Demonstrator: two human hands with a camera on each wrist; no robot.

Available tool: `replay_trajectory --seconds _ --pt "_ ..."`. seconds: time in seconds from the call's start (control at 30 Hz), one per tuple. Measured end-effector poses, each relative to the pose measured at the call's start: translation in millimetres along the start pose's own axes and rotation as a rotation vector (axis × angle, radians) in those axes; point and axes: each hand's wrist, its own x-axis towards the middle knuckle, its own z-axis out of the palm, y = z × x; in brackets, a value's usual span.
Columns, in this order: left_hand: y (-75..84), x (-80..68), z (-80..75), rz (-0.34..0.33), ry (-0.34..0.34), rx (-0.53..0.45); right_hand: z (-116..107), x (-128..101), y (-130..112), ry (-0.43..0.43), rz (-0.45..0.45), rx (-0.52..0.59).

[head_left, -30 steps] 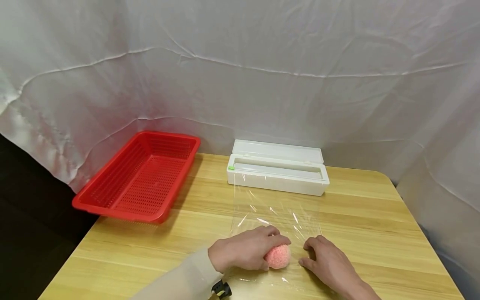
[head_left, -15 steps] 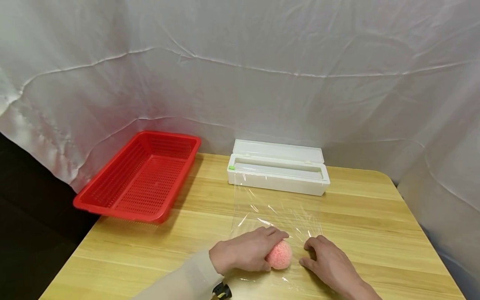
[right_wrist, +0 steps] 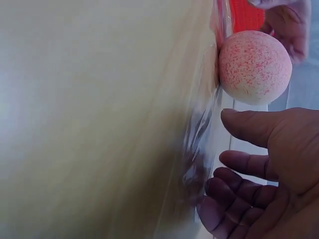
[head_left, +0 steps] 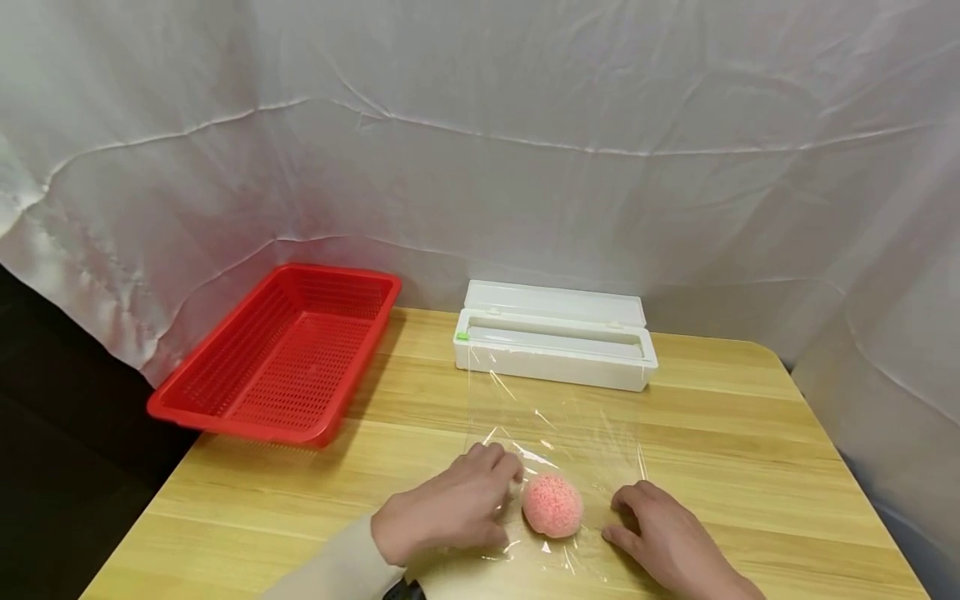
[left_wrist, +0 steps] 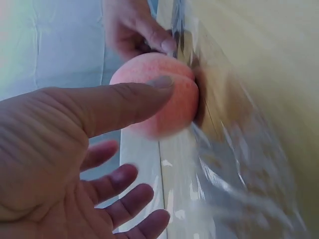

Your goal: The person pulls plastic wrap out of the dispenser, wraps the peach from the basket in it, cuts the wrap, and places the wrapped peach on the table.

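A pink, speckled peach [head_left: 552,506] with a crease down its side rests on a sheet of clear cling film [head_left: 555,421] spread over the table. My left hand [head_left: 457,504] is just left of the peach, fingers loosely bent and holding nothing; in the left wrist view its thumb [left_wrist: 144,99] overlaps the fruit. To the right, my right hand [head_left: 671,533] rests at the film's right edge. Its thumb [right_wrist: 249,124] and fingers stand apart in the right wrist view, fingertips at the wrinkled film. The film runs back to a white dispenser box [head_left: 555,367].
The dispenser's lid [head_left: 555,302] stands raised at the back, with a small green slider [head_left: 462,336] at its left end. A red plastic basket [head_left: 352,367] sits at the left of the wooden table [head_left: 750,467]. Grey cloth [head_left: 555,192] hangs behind.
My left hand has let go of the peach and moved left, away from it. The peach now sits uncovered on the film, slightly further left. My right hand has barely moved.
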Motion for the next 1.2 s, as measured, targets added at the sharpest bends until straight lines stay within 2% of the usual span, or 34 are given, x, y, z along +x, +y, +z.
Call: replay_trajectory --seconds 0.13,0.27,0.37,0.43,0.5,0.6,0.9,1.07,1.2 --pt "-9.1 -20.8 0.3 0.017 -0.051 0.024 -3 -11 10 0.003 -0.079 -0.017" --pt "-14.4 -32.5 5.9 0.046 -0.066 0.029 -5 -19 19 0.003 -0.254 -0.004" --pt "-17.2 -35.1 10.4 0.045 -0.068 0.038 -5 -20 24 -0.066 -0.388 0.062" --pt "-19.0 -35.3 12.9 0.041 -0.072 0.044 -4 -19 26 -0.139 -0.429 0.111" --pt "-20.4 -34.9 14.9 0.043 -0.076 0.049 -1 -18 27 -0.191 -0.438 0.138" --pt "-22.0 -33.9 17.1 0.062 -0.069 0.058 4 -18 30 -0.204 -0.442 0.153" --pt "-26.6 -34.2 20.8 0.114 -0.065 0.083 15 -14 30 -0.075 -0.557 0.153" --pt "-30.3 -36.0 17.9 0.098 -0.05 0.035 12 -15 27 -0.12 -0.481 0.208" --pt "-32.1 -35.8 13.4 0.087 -0.024 0.006 7 -17 26 -0.104 -0.435 0.3"
